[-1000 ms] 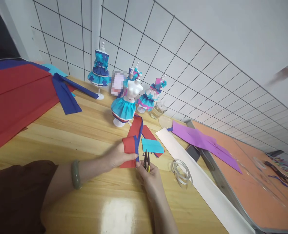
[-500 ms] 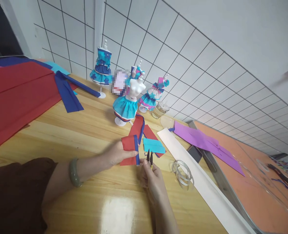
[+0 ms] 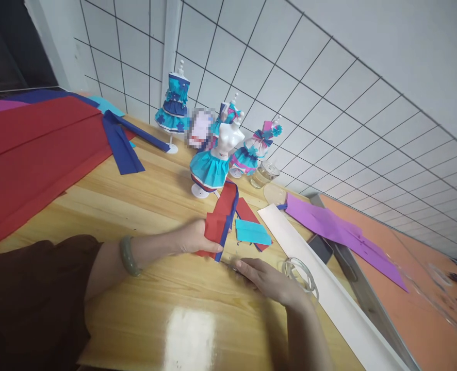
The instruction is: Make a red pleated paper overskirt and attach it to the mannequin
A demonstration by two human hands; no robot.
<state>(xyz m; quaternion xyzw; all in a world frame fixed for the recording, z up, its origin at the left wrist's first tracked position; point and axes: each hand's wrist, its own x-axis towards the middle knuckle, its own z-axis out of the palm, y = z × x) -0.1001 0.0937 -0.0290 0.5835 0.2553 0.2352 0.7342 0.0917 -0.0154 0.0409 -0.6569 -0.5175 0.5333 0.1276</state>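
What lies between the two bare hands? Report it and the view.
Head view: past the left hand, the blue-edged end of the red fabric strip, then pale wooden table up to the right hand, crossed by something thin, too blurred to identify.

We're scanning, and no, not one word or number we can read! Beside the blue dress form, the small panel breaks into coloured blocks, so any print there escapes us.
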